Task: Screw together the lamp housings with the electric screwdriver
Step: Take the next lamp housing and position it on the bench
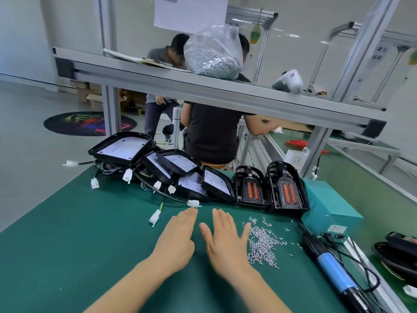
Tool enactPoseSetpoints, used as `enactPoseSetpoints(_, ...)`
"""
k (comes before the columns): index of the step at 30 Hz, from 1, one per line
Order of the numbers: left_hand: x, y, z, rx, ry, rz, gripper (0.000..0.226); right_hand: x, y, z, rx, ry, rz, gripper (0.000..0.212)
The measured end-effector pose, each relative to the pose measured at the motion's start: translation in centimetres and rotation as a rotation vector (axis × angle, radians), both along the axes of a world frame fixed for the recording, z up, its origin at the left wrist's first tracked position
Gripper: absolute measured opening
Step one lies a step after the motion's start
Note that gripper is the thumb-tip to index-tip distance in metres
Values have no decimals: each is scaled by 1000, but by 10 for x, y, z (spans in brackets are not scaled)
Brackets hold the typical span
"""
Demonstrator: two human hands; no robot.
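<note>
My left hand and my right hand lie flat side by side on the green mat, fingers straight, holding nothing. Several black lamp housings with white boards and wired white connectors lean in a row at the mat's far edge. Two black covers with orange lenses stand to their right. A pile of small silver screws lies just right of my right hand. The electric screwdriver, blue and black, lies on the mat at the right.
A teal power box sits at the right behind the screwdriver, with cables trailing. More black parts lie at the far right. A shelf rail overhead carries a bag of screws. Two people sit beyond the bench.
</note>
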State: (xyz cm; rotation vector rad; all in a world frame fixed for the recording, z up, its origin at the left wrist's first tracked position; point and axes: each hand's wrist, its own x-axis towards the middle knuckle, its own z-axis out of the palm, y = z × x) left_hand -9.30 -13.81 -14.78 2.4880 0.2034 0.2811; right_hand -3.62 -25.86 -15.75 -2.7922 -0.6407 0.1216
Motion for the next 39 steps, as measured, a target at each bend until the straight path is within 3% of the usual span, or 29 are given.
enactPoseSetpoints(6,12,40,8,188,-202,88,71,-5,9,-7,-82,26,71,61)
enactPoseSetpoints(10,24,87,23,349,-324,290,64,-8,9,-11,-114,29,78,58)
enactPoseSetpoints(16,35,163,31,508,-206,537,69,-10,10,-14,-74,6,88,55)
enactPoseSetpoints(28,46,213,44,748,-186,437,22,-7,20,-12,-81,-60,92,55)
enactPoseSetpoints(33,43,218,51,798,-185,383,18,-9,19,-7,-74,-59,104,55)
enactPoseSetpoints(36,35,220,53,791,-245,369,16,-10,18,-6,-40,-55,114,54)
enactPoseSetpoints(39,22,218,57,808,-421,342,20,-13,18,-4,-6,-48,126,53)
